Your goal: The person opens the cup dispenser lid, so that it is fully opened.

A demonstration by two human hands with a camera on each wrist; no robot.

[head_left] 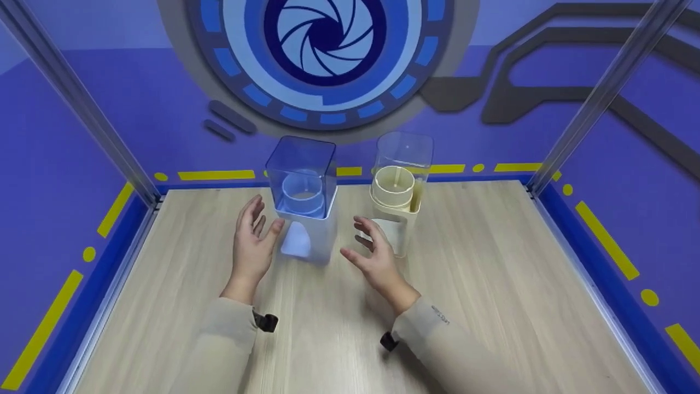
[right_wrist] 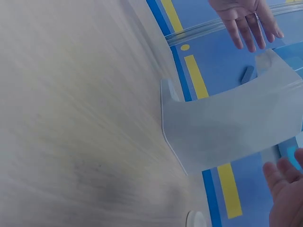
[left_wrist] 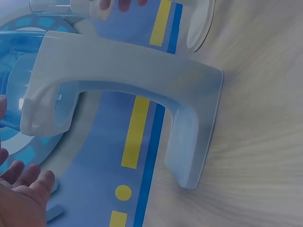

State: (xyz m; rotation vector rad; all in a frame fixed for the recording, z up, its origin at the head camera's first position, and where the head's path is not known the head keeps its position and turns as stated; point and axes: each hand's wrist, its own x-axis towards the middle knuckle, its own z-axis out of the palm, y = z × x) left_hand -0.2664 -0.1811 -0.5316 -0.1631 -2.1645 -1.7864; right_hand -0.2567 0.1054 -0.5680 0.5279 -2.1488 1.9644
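Note:
A dispenser with a tinted blue upper tank and a white C-shaped body [head_left: 322, 241] stands upright on the table [head_left: 317, 328], with a round cup-like part inside the tank. My left hand [head_left: 253, 246] is held beside its left side, fingers apart and thumb towards it. To its right hovers my right hand [head_left: 378, 261], fingers spread, partly covering a second, cream dispenser [head_left: 394, 191] with a clear tank. Neither hand appears to grip anything. The left wrist view shows the white body [left_wrist: 199, 94] sideways near my left fingers [left_wrist: 28, 177].
A patterned blue wall [head_left: 350, 150] rises close behind both dispensers. Metal frame posts [head_left: 98, 115] stand at the back corners, and rails [head_left: 590, 295] run along the table's sides. Each sleeved wrist wears a small black camera [head_left: 266, 322].

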